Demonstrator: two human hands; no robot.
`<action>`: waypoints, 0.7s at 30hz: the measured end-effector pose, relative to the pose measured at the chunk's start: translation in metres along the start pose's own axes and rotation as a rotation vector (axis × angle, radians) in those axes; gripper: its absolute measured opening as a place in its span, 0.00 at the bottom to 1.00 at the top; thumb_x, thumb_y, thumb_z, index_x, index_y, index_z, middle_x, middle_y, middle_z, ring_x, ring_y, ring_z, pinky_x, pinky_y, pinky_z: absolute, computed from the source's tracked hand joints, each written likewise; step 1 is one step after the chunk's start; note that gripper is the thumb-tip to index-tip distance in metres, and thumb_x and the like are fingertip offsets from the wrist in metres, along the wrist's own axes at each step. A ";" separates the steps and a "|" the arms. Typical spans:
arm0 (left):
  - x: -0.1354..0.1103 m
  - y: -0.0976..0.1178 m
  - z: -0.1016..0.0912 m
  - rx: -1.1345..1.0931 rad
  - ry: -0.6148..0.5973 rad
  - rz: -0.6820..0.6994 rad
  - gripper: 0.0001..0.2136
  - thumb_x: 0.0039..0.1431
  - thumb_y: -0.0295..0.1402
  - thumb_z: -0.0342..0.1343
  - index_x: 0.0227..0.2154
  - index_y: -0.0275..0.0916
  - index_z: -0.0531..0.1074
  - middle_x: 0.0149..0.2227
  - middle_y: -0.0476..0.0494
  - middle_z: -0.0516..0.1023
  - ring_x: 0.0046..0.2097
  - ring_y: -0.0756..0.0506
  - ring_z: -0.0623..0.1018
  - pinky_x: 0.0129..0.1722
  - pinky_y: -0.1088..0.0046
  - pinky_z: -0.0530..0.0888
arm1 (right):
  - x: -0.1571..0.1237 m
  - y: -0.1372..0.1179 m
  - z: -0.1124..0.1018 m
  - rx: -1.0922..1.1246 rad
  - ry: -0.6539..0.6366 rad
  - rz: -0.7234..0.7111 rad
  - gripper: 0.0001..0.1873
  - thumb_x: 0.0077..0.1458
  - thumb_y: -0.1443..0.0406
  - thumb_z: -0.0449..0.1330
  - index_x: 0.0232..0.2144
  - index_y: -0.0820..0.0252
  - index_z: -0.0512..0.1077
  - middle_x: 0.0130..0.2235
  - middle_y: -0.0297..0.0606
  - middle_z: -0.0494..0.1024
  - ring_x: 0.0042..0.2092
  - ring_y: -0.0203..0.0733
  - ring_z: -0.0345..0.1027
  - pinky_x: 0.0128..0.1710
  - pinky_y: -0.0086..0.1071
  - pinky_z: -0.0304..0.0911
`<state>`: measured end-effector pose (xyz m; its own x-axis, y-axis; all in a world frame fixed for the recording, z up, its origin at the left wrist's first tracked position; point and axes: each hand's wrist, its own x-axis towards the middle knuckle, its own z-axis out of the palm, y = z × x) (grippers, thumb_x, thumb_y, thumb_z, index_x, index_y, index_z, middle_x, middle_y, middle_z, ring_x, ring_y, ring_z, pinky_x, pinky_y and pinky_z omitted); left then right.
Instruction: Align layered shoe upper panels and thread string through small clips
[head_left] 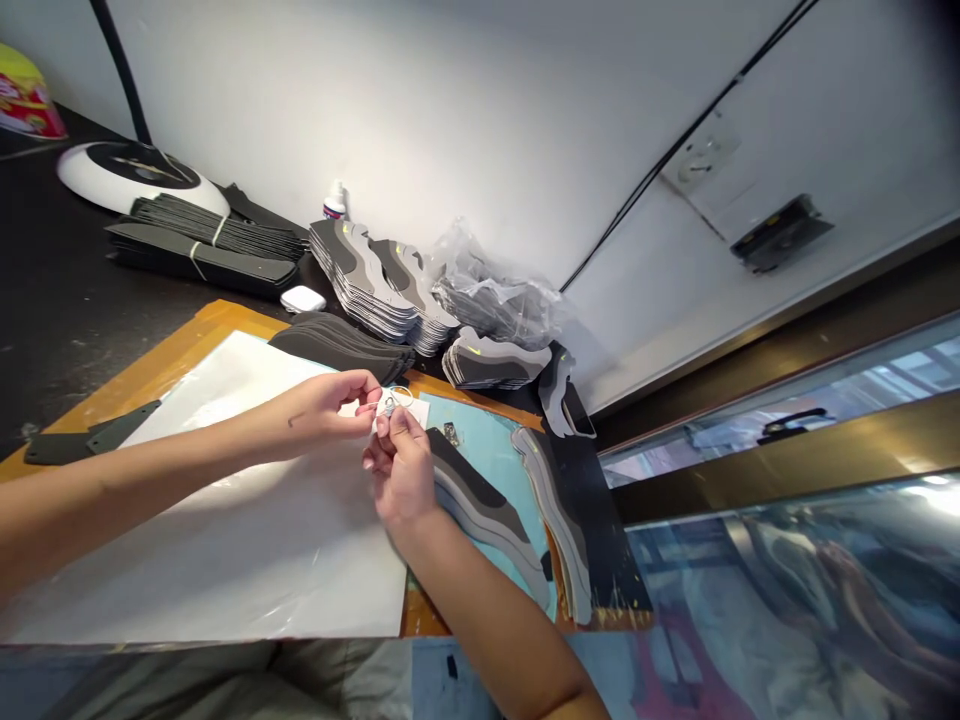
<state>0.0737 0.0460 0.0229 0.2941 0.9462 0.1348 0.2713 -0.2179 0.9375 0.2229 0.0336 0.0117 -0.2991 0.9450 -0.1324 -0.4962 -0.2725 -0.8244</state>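
My left hand (346,402) pinches one side of a thin white loop (403,394), which looks like a cord or elastic band. My right hand (405,462) is closed just below it, thumb and fingers pressed on a small shiny piece (390,404) at the loop. What that piece is I cannot make out. Both hands are above the edge between a white sheet (300,540) and a light blue mat (491,440). Right of my right hand lie grey and black shaped pieces (480,495), with a small dark item (451,433) near their top.
Stacks of grey pieces (367,285) with yellow marks stand along the wall, beside a clear plastic bag (495,290). Banded dark strips (210,250) lie by a lamp base (142,175). Dark curved pieces (337,345) rest behind my hands. A window (787,560) borders the table at right.
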 end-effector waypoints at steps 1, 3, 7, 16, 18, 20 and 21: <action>-0.002 -0.002 0.001 0.191 0.079 0.051 0.11 0.59 0.41 0.57 0.31 0.40 0.65 0.30 0.48 0.75 0.32 0.47 0.74 0.30 0.73 0.69 | 0.000 0.000 0.002 0.011 0.043 0.031 0.21 0.57 0.53 0.65 0.21 0.58 0.64 0.19 0.23 0.56 0.18 0.27 0.42 0.19 0.22 0.56; -0.006 -0.003 0.005 0.538 0.224 0.172 0.08 0.62 0.39 0.56 0.33 0.40 0.67 0.31 0.47 0.75 0.33 0.46 0.73 0.28 0.74 0.65 | 0.001 -0.001 0.005 0.023 0.117 0.090 0.19 0.61 0.58 0.61 0.21 0.58 0.64 0.18 0.22 0.53 0.18 0.27 0.40 0.19 0.22 0.56; -0.013 -0.002 0.013 1.009 0.351 0.464 0.07 0.69 0.31 0.50 0.34 0.38 0.70 0.32 0.44 0.77 0.37 0.43 0.74 0.26 0.71 0.63 | 0.004 -0.004 0.006 0.030 0.230 0.142 0.16 0.62 0.61 0.59 0.23 0.57 0.65 0.19 0.23 0.56 0.18 0.28 0.43 0.19 0.22 0.56; -0.015 0.003 0.009 1.270 0.235 0.855 0.13 0.64 0.17 0.48 0.32 0.39 0.75 0.37 0.40 0.78 0.38 0.42 0.73 0.33 0.66 0.67 | 0.019 -0.009 -0.024 -0.681 0.035 -0.071 0.15 0.60 0.60 0.55 0.23 0.57 0.68 0.21 0.26 0.62 0.20 0.31 0.54 0.20 0.25 0.59; -0.014 0.002 0.005 1.185 0.195 0.840 0.11 0.64 0.20 0.49 0.32 0.40 0.73 0.35 0.41 0.77 0.36 0.43 0.72 0.32 0.67 0.66 | 0.020 -0.014 -0.029 -0.931 -0.048 -0.166 0.16 0.62 0.58 0.54 0.24 0.57 0.69 0.24 0.28 0.66 0.22 0.32 0.60 0.23 0.25 0.58; -0.013 0.002 0.001 1.070 0.192 0.786 0.08 0.64 0.22 0.50 0.33 0.38 0.72 0.32 0.42 0.75 0.33 0.43 0.71 0.31 0.68 0.66 | 0.019 -0.018 -0.031 -1.113 -0.126 -0.228 0.19 0.64 0.55 0.52 0.23 0.57 0.68 0.23 0.28 0.66 0.25 0.34 0.62 0.26 0.26 0.57; -0.012 0.002 0.000 1.021 0.189 0.763 0.06 0.63 0.24 0.50 0.33 0.37 0.71 0.30 0.43 0.73 0.32 0.44 0.71 0.30 0.68 0.67 | 0.019 -0.019 -0.031 -1.177 -0.157 -0.253 0.21 0.65 0.54 0.52 0.23 0.57 0.68 0.22 0.29 0.66 0.26 0.34 0.62 0.28 0.26 0.56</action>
<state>0.0703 0.0346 0.0231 0.5738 0.5025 0.6467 0.6918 -0.7200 -0.0544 0.2520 0.0621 0.0079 -0.4366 0.8935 0.1052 0.4647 0.3241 -0.8240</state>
